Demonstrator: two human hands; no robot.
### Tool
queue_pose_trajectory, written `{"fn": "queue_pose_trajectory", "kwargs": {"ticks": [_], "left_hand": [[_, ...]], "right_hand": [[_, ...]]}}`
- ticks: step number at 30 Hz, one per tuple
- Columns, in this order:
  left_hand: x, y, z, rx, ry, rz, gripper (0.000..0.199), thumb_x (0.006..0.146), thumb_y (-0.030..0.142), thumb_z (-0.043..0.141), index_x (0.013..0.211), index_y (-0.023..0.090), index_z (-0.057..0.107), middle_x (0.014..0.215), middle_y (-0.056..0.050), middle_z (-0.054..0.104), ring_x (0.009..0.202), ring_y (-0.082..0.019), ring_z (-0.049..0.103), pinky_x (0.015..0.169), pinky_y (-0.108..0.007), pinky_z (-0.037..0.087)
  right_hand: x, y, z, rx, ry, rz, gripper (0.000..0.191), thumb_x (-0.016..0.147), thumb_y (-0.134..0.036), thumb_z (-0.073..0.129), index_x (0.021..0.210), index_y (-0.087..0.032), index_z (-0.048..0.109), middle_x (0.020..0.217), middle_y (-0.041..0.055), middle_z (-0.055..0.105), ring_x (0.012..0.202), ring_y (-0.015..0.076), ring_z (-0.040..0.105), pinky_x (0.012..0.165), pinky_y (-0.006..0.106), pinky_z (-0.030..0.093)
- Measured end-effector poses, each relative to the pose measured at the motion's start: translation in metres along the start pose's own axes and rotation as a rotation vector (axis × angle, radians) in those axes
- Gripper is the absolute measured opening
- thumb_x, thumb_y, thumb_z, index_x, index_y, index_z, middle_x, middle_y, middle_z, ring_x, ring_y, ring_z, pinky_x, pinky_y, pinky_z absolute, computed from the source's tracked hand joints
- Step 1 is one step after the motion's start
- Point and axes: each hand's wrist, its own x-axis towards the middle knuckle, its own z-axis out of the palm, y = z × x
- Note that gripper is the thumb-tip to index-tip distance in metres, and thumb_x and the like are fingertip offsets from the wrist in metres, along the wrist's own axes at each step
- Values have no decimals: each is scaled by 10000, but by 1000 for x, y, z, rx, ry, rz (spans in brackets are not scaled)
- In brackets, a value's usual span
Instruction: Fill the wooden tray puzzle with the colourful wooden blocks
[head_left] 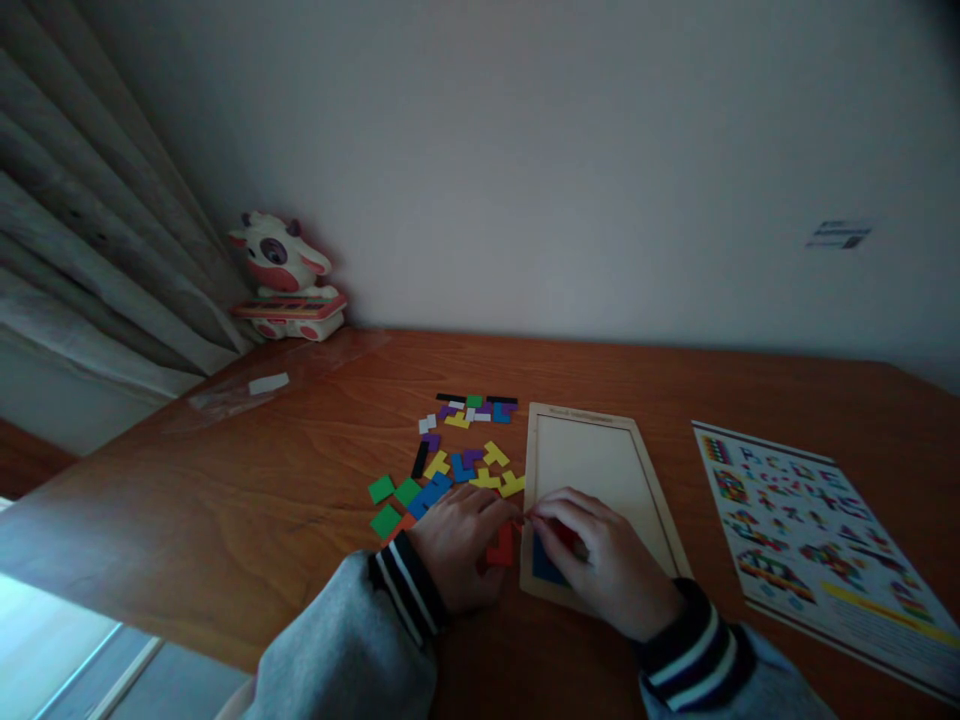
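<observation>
A shallow wooden tray (592, 450) lies in front of me, with a blue piece (546, 565) in its near left corner. Over that corner my right hand (600, 560) has its thumb and fingers pinched at the tray's left edge, on a small reddish piece whose shape is mostly hidden. My left hand (465, 545) rests just left of the tray, fingers curled over a red piece (501, 545); whether it grips anything is unclear. Yellow (495, 454), blue (430, 495), green (381, 488), purple, black and white flat pieces lie beyond and left of it.
A printed pattern sheet (817, 540) lies on the wooden table (322, 480) at the right. A cow toy (289, 275) stands at the back left beside a curtain (90, 220). Clear tape with a white strip (268, 383) sticks to the tabletop.
</observation>
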Motion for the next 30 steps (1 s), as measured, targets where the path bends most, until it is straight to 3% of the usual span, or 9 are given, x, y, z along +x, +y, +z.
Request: {"fn": "queue_pose_trajectory", "kwargs": {"ticks": [8,11,15,18,24,27,30], "left_hand": [[1,2,0,3,14,3,447,673,165,607,1116,219,583,1073,-52,629,1005,-240,581,924,-367,471],[2,-2,-2,40,55,-21,442,690,291,706,1115,228,602,1142,-58,624,1070,-274,554,950,-412,452],[2,-10,-6,59,-18,-36,429,788,476,697,1135,236,620,1062,-49,688,1021,-270,597,914,-431,461],[1,-14,-7,65,-31,-15,364,854,414,648,1170,236,618,1062,-47,703,1005,-247,613,900,-405,472],[-1,-7,-2,136,58,111,355,821,182,580,1164,247,641,1301,-27,610,1166,-271,517,975,-451,454],[-3,-3,1,197,69,96,350,851,192,540,1177,263,644,1407,-39,525,1236,-299,470,983,-499,447],[-4,-5,3,226,56,65,306,905,309,529,1190,283,639,1438,-51,490,1279,-319,442,992,-533,437]], "right_hand": [[0,0,-1,-2,-25,30,141,927,-175,501,937,-218,635,910,54,655,850,201,614,802,368,512],[-1,0,-1,3,-23,38,151,929,-176,497,940,-220,641,915,55,657,853,201,614,807,372,509],[-1,0,-2,-9,-20,38,148,932,-191,501,951,-223,645,928,55,664,867,203,618,818,384,511],[-1,2,-4,-52,-4,15,148,926,-230,532,1039,-229,629,1008,62,664,950,211,615,874,404,505],[-10,28,-15,-288,112,81,453,887,-446,586,1268,-207,534,1249,118,604,1174,265,550,1005,469,453],[-19,45,-18,-393,140,154,478,920,-469,502,1301,-181,516,1287,140,600,1210,281,543,1025,484,438],[-28,57,-18,-468,109,253,523,929,-508,439,1321,-169,506,1332,152,586,1238,300,536,1032,506,427]]}}
